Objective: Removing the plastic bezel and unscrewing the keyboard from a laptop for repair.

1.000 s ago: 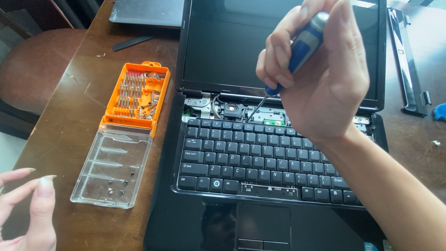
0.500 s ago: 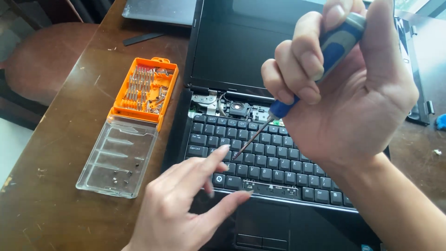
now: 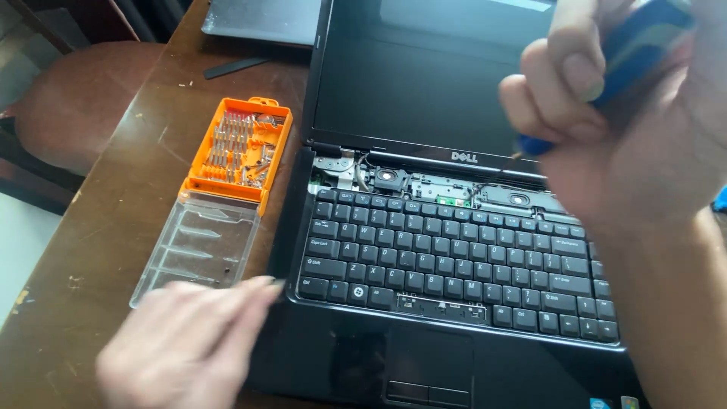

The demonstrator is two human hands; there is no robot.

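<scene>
Screwdriver (image 3: 606, 68) with a blue handle, one of it, gripped in the raised right hand (image 3: 636, 129) above the open laptop (image 3: 424, 91).

Its long axis runs on a slant, handle up toward the right, thin dark shaft pointing down and left toward the exposed strip of parts above the keyboard (image 3: 454, 257); the tip is too blurred to place exactly. The right hand's fingers are clenched around the handle. One left hand (image 3: 182, 348), blurred, lies low by the laptop's near-left corner, fingers loosely stretched toward the keyboard edge, grasping nothing that I can make out. Just beyond the left hand lies one orange bit case (image 3: 241, 148) with its clear lid (image 3: 198, 246) folded open on the one brown table (image 3: 91, 250).
</scene>
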